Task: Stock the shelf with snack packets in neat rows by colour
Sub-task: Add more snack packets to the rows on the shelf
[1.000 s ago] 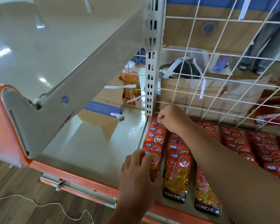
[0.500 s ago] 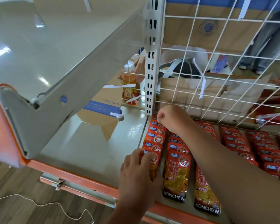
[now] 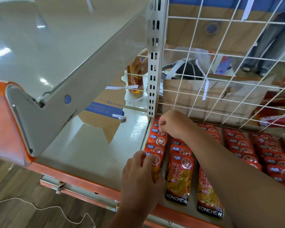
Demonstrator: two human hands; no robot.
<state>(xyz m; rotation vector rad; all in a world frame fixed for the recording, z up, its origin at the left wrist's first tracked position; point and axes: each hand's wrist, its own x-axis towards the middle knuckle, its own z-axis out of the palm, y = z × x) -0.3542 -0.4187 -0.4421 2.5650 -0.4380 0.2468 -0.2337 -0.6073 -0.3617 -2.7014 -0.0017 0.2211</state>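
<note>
**Both hands on the leftmost row of red packets**

The left hand (image 3: 141, 181) lies over the front packet (image 3: 157, 162) of the leftmost row (image 3: 157, 140). Its fingers are bent across the packet's top and its thumb sits along the right edge, so its grip holds that packet against the shelf (image 3: 89, 153). The right hand (image 3: 171, 124) reaches across to the back of the same row, close to the foot of the slotted upright (image 3: 162, 46). Its fingers are curled tight, knuckles up, with the fingertips down on the rear packets. I cannot tell whether its grip pinches one of them or only presses.

The snack packets lie flat on the shelf in overlapping rows that run from the front edge to the wire grid (image 3: 187, 49) at the back. All are red and orange. The second row (image 3: 179, 176) and third row (image 3: 207, 195) end in packets marked KONCHEW, and the right forearm crosses over both. Further rows (image 3: 247, 150) of the same red fill the shelf to the right. The part of the shelf left of the rows is bare metal.

An upper shelf (image 3: 56, 38) slants overhead at the left. A cardboard box (image 3: 196, 99) stands behind the grid. A thin cable (image 3: 44, 207) trails over the wooden floor (image 3: 15, 186) below.
</note>
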